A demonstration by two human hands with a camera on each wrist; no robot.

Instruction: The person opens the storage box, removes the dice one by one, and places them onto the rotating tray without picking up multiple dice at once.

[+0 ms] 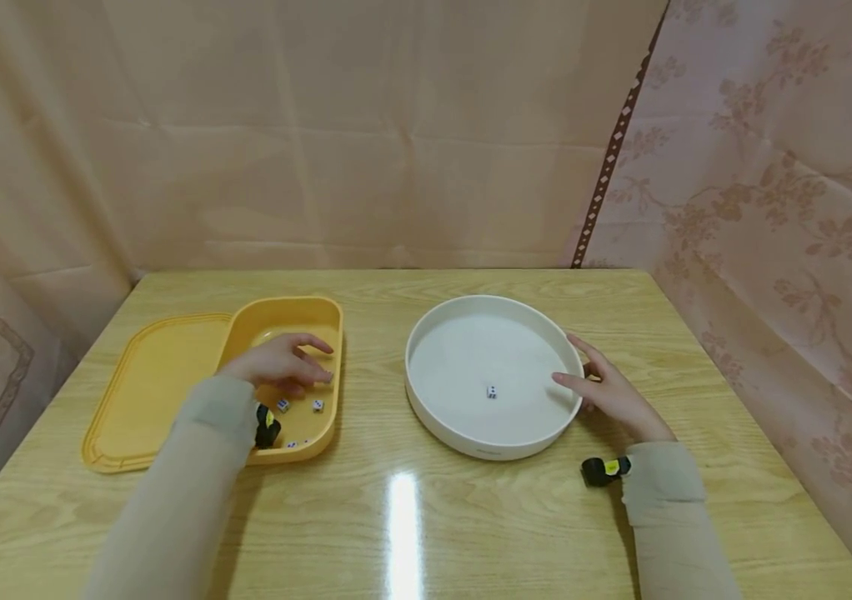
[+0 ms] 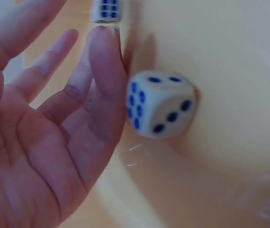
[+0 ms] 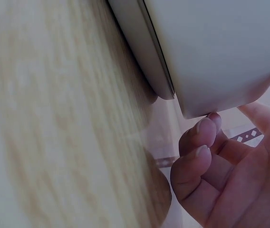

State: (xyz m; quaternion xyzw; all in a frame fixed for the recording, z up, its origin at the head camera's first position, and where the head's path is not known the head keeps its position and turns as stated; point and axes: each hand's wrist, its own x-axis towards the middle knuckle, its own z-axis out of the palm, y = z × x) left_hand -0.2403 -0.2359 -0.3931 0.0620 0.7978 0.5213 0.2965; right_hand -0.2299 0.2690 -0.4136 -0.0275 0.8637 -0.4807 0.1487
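My left hand (image 1: 279,364) reaches down into a yellow box (image 1: 338,333). Its fingertips pinch a small white die (image 2: 106,10) with blue pips, close to the box's right wall. Several more dice lie on the box floor, one of them (image 1: 318,406) below the hand, and a die (image 2: 161,104) looms large beside the fingers in the left wrist view. A round white tray (image 1: 437,433) stands right of the box, with a single die (image 1: 492,392) inside. My right hand (image 1: 609,392) grips the tray's right side, thumb over the rim and other fingers curled against the outer wall.
A flat yellow lid (image 1: 133,392) lies left of the box, which overlaps its edge. Everything stands on a wooden table (image 1: 471,533). Curtains (image 1: 366,142) hang behind the table, and a floral one (image 1: 794,208) on the right.
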